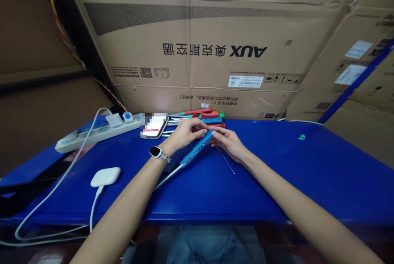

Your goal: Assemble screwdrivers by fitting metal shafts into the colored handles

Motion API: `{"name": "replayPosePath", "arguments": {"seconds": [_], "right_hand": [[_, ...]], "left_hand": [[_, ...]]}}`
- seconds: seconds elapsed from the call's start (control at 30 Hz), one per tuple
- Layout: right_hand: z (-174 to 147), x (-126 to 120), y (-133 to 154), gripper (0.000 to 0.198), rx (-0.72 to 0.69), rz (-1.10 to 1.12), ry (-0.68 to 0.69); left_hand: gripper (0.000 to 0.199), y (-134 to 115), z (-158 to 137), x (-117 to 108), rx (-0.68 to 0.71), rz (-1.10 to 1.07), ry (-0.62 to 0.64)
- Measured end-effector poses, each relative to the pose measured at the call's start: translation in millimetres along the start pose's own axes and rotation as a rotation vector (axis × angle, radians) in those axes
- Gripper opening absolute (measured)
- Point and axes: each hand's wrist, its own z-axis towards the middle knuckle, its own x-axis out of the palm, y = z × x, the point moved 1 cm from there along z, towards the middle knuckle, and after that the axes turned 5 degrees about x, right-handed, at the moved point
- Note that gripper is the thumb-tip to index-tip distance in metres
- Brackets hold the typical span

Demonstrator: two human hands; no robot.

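A tool with a long blue handle [197,149] and a silver metal shaft slants across the desk, its shaft pointing down and left. At the handle's upper end, my left hand [188,132] has its fingers bent and pinched together. My right hand [228,143] closes on the same end from the right, its thumb against the blue plastic. Beneath the right hand, a thin metal rod with a red part [226,160] points down and right; whether my fingers hold it I cannot tell. Fingertips partly hide the handle's end.
Behind my hands lie several tools with red [203,112], green and blue handles. A phone [156,127] lies beside them. At left are a power strip [101,133] with cables and a white earbud case [105,176]. A small green piece [302,137] lies right. Cardboard [212,22] walls the back.
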Motion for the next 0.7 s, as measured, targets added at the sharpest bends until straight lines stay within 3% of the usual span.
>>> {"name": "replayPosePath", "arguments": {"seconds": [0.2, 0.43, 0.7], "right_hand": [[3, -3, -4, 0.044, -0.003, -0.046, 0.04], [5, -2, -4, 0.048, -0.002, -0.147, 0.071], [6, 8, -4, 0.052, -0.019, -0.114, 0.022]], "left_hand": [[0.015, 2, 7, 3, 0.022, 0.026, 0.034], [0.008, 5, 20, 3, -0.03, 0.011, 0.184], [0.016, 5, 12, 3, 0.015, 0.086, 0.09]]}}
